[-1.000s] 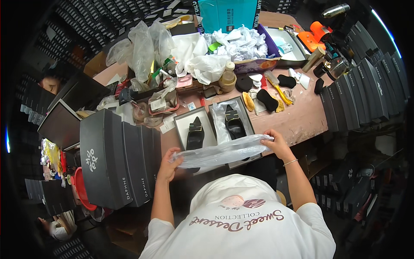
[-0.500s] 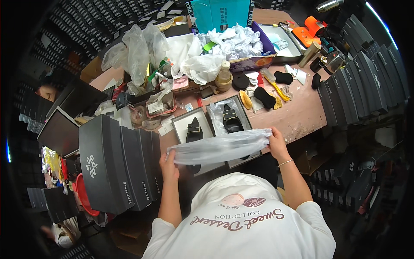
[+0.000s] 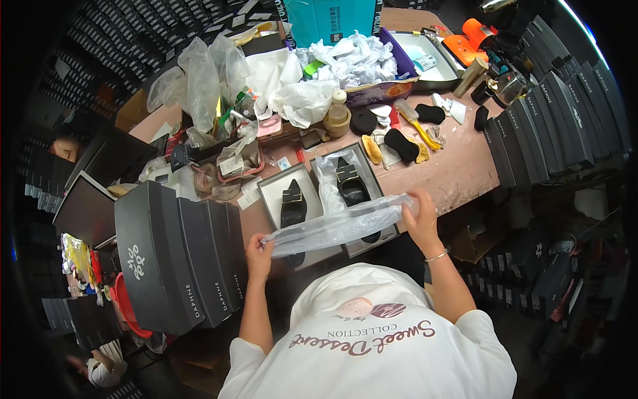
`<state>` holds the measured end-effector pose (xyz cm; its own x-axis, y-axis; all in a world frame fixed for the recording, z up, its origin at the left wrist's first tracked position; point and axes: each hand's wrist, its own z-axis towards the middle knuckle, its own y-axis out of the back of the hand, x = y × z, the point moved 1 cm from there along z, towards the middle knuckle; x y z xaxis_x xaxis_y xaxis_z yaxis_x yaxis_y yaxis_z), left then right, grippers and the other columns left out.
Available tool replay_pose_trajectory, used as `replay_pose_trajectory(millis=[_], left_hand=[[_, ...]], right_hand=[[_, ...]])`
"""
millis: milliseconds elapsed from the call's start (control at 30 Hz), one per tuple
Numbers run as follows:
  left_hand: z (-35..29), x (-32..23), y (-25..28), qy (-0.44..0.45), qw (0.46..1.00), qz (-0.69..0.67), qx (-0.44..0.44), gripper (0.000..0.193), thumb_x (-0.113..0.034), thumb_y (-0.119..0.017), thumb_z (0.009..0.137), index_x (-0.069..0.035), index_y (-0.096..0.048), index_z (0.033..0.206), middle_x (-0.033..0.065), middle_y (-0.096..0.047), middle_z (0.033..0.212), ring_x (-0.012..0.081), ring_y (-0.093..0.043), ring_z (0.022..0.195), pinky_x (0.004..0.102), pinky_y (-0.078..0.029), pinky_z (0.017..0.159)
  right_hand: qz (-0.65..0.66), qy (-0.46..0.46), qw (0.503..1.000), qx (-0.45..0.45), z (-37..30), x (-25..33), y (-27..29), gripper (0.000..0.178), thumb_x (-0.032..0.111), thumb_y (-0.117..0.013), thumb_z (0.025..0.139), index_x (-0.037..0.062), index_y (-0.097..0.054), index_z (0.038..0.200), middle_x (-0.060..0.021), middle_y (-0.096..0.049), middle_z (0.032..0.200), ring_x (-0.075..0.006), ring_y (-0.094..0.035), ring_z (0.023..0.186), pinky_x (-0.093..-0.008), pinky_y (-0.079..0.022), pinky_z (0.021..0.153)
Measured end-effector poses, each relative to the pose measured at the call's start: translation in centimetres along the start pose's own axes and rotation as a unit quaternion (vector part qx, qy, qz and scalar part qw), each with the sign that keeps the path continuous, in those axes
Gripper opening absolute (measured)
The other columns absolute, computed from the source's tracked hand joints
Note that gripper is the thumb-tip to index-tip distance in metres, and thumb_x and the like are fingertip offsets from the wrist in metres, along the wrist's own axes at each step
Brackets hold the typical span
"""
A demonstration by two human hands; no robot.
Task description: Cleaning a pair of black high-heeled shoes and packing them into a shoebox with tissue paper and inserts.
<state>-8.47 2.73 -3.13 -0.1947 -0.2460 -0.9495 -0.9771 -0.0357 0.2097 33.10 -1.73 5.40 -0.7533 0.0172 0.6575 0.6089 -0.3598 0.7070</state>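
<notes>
Between my two hands stretches a thin, translucent white wrapping sheet (image 3: 332, 228), gathered into a long strip. My left hand (image 3: 260, 256) pinches its left end. At the other end, my right hand (image 3: 420, 218) grips the sheet with bent fingers. Beneath it on the table lie two shallow grey box halves side by side. A black shoe (image 3: 292, 210) with a buckle-like ornament rests in the left half (image 3: 266, 191). In the right half (image 3: 376, 174), another black shoe (image 3: 351, 188) lies on crumpled translucent wrapping. The sheet hides part of both shoes and boxes.
Stacked dark shoe boxes (image 3: 154, 259) stand at my left, and more (image 3: 541, 126) at the right. Beyond the shoes are a yellow-handled brush (image 3: 417, 123), black pads (image 3: 403, 145), a small bottle (image 3: 337, 110) and a purple carton (image 3: 382, 93) of crumpled paper.
The sheet has become narrower and more gathered. My right hand has turned, its fingers now curled further over the sheet's end. The whole view has shifted slightly.
</notes>
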Motion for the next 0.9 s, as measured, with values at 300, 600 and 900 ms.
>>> replay_pose_trajectory(millis=[300,600,900], left_hand=[[1.3,-0.3,-0.6,0.005,1.0,-0.015,0.007,0.013,-0.006,-0.067,0.086,-0.003,-0.058,0.095,0.0015,-0.061,0.082,0.0065,-0.054,0.072,0.0214,-0.042,0.063],[1.9,1.6,-0.7,0.214,0.897,-0.385,-0.028,0.018,-0.002,-0.06,0.09,-0.004,-0.058,0.108,0.0078,-0.063,0.099,0.0192,-0.063,0.089,0.0336,-0.052,0.078],[0.9,-3.5,-1.4,0.206,0.944,-0.243,0.086,0.037,-0.02,-0.073,0.086,-0.004,-0.06,0.116,0.0049,-0.066,0.104,0.0136,-0.063,0.091,0.0291,-0.051,0.079]], right_hand=[[-0.176,0.198,0.935,0.237,0.2,4.0,-4.9,0.01,0.013,-0.062,0.08,0.0097,-0.063,0.089,-0.0058,-0.058,0.09,-0.0248,-0.055,0.098,-0.0445,-0.037,0.096],[-0.144,0.255,0.934,0.207,-4.3,1.0,0.7,0.014,0.014,-0.067,0.078,0.0094,-0.062,0.09,-0.0072,-0.059,0.094,-0.0245,-0.055,0.096,-0.0412,-0.039,0.089],[0.1,-0.199,0.961,0.163,2.6,-7.2,-4.8,0.038,0.014,-0.071,0.081,-0.0003,-0.061,0.115,-0.0141,-0.064,0.108,-0.0233,-0.061,0.098,-0.0357,-0.048,0.085]])
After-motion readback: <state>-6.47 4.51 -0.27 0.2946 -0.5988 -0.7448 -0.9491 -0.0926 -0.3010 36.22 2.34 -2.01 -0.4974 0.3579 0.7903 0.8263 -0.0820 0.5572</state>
